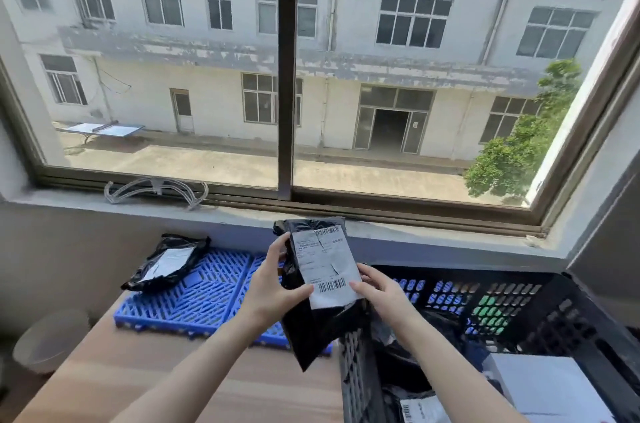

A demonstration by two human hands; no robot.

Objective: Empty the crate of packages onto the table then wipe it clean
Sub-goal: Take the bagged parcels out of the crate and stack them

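Package (325, 270) in left grip (268, 287), seemingly right grip (384, 294)

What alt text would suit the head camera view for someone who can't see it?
A left hand and a right hand hold a labelled black package above a wooden table, beside a black crate with more packages inside. A second package lies on a blue grid mat below a large window.

Crate (519, 311) at table's (166, 374) right end, packages (408, 357) and a box (543, 384) inside. Panel (194, 298) on the table to its left, one package (166, 263) on its far-left corner. Hanger (156, 188) on sill (104, 211) behind; possibly a bin (52, 339) left of table.
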